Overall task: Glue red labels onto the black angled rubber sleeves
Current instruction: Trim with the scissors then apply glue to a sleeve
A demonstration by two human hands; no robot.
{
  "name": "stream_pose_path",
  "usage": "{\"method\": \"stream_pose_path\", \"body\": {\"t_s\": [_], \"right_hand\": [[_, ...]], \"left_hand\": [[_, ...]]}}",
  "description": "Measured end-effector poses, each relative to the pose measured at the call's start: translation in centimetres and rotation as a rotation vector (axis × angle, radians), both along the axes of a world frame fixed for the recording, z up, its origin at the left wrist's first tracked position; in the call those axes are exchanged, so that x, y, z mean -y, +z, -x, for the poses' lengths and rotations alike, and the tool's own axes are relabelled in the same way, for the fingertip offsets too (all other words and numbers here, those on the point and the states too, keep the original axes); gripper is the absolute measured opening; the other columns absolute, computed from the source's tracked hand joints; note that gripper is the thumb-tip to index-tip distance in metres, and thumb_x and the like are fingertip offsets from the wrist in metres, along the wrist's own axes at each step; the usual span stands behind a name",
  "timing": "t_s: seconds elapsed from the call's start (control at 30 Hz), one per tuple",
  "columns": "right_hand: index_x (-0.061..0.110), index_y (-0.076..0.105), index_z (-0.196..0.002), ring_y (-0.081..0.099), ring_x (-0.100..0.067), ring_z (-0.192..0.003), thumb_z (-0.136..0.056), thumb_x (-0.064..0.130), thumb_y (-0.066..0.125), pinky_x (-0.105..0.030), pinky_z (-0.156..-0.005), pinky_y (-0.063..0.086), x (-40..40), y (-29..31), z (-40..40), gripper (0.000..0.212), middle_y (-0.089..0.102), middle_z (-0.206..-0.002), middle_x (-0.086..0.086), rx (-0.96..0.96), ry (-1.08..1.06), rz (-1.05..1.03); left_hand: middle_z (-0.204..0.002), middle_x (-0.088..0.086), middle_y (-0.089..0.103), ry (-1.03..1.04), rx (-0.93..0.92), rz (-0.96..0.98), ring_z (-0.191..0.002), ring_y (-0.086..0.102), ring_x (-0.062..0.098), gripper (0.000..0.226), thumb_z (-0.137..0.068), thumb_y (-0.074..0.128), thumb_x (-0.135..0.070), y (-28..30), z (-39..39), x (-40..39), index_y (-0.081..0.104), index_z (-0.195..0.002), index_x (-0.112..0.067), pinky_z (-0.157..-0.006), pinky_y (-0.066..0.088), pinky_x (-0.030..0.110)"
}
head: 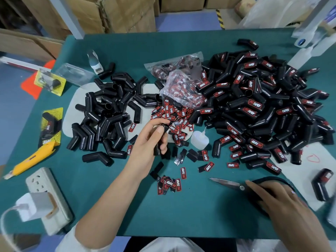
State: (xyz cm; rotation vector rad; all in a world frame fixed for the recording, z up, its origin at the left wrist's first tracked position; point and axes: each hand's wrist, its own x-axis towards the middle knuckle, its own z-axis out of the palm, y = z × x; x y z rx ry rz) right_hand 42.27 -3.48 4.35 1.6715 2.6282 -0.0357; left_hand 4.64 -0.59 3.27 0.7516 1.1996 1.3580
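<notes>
My left hand [151, 140] grips one black angled rubber sleeve [157, 149] upright over the green table [196, 211], next to a scatter of loose red labels [171, 113]. My right hand [278, 195] rests flat on the black handles of a pair of scissors [229, 183] near the front right. A small clear glue bottle [199, 138] lies between the piles. Plain black sleeves [107, 113] lie heaped at the left. Labelled sleeves [258, 106] form a big heap at the right.
Clear bags of labels [180, 82] sit at the middle back. More labels [170, 184] lie near the front. A yellow utility knife [31, 160], a white power strip [47, 197] with a charger and yellow packaged sleeves [51, 124] line the left edge. Cardboard boxes stand behind the table.
</notes>
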Motion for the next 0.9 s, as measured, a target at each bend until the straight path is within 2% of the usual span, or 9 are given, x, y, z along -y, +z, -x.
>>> {"method": "stream_pose_path", "body": {"t_s": [0.1,0.2,0.3,0.37,0.43,0.53,0.7,0.8,0.9], "right_hand": [[0.021,0.077,-0.127,0.072,-0.037,-0.087,-0.042,-0.015,0.091,-0.047,-0.063,0.062,-0.4,0.6,0.8,0.093,0.067,-0.105,-0.007,0.029,-0.03,0.027],[0.022,0.077,-0.123,0.069,-0.033,-0.084,-0.055,-0.008,0.09,-0.046,-0.063,0.062,-1.3,1.4,3.0,0.075,0.065,-0.106,-0.002,-0.077,-0.049,0.005],[0.022,0.073,-0.123,0.067,-0.025,-0.093,-0.083,0.016,0.084,-0.039,-0.071,0.058,-3.1,1.8,6.7,0.042,0.066,-0.108,0.005,-0.392,-0.022,-0.027],[0.025,0.064,-0.133,0.064,-0.015,-0.107,-0.09,0.037,0.077,-0.035,-0.08,0.056,-4.9,1.4,10.0,0.046,0.065,-0.117,0.012,-0.539,-0.061,0.078],[0.028,0.054,-0.137,0.061,-0.013,-0.115,-0.091,0.053,0.073,-0.035,-0.082,0.052,-6.8,0.7,12.9,0.056,0.064,-0.124,0.014,-0.498,-0.102,0.16],[0.027,0.058,-0.118,0.064,-0.024,-0.095,-0.094,0.049,0.071,-0.034,-0.066,0.038,-8.3,-0.6,15.8,0.036,0.064,-0.098,0.006,-0.413,-0.072,0.052],[0.048,0.059,-0.116,0.06,-0.005,-0.106,-0.093,0.047,0.063,-0.025,-0.083,0.046,-9.3,-1.2,16.1,0.023,0.06,-0.106,0.023,-0.902,-0.087,0.274],[0.048,0.063,-0.132,0.066,-0.02,-0.119,-0.094,0.038,0.067,-0.034,-0.101,0.055,-9.2,-1.0,15.4,0.04,0.064,-0.129,0.009,-1.4,-0.081,0.556],[0.039,0.062,-0.137,0.072,-0.038,-0.11,-0.09,0.04,0.079,-0.039,-0.089,0.062,-9.2,-1.0,14.6,0.05,0.069,-0.132,-0.004,-1.594,-0.125,0.684]], "left_hand": [[-0.073,0.004,0.045,0.054,0.033,0.001,-0.062,0.037,0.017,0.023,-0.106,0.056,-0.03,-0.3,-0.7,-0.7,0.069,-0.118,-0.016,-0.058,0.036,0.028],[-0.082,0.004,0.051,-0.008,0.197,0.0,-0.069,0.043,0.017,0.032,-0.109,0.048,-0.028,-0.6,-0.8,-0.8,0.067,-0.133,-0.019,-0.065,0.041,0.029],[-0.099,0.009,0.057,-0.117,0.355,-0.002,-0.087,0.054,0.02,0.052,-0.102,0.042,-0.01,-0.6,-0.6,-0.7,0.056,-0.151,-0.022,-0.086,0.051,0.033],[-0.113,0.015,0.06,-0.15,0.417,-0.043,-0.102,0.062,0.025,0.062,-0.098,0.043,0.002,-0.7,-0.5,-0.5,0.048,-0.157,-0.016,-0.102,0.051,0.038],[-0.128,0.021,0.059,-0.175,0.412,-0.093,-0.125,0.063,0.035,0.064,-0.1,0.042,0.007,-0.9,-0.2,-0.1,0.038,-0.161,-0.011,-0.113,0.046,0.042],[-0.14,0.021,0.056,-0.233,0.368,-0.152,-0.145,0.046,0.046,0.066,-0.102,0.048,0.003,-1.3,0.4,0.1,0.028,-0.164,-0.01,-0.119,0.041,0.046],[-0.129,0.014,0.066,-0.276,0.369,-0.157,-0.127,0.065,0.04,0.075,-0.09,0.082,-0.02,-0.6,0.8,0.1,0.047,-0.156,-0.024,-0.104,0.054,0.04],[-0.117,0.013,0.072,-0.282,0.309,-0.132,-0.106,0.076,0.033,0.08,-0.079,0.091,-0.031,-0.3,0.7,0.1,0.054,-0.15,-0.03,-0.091,0.06,0.038],[-0.108,0.01,0.072,-0.3,0.256,-0.138,-0.089,0.077,0.03,0.083,-0.077,0.091,-0.038,-0.3,0.7,0.2,0.053,-0.151,-0.029,-0.081,0.06,0.037]]}}
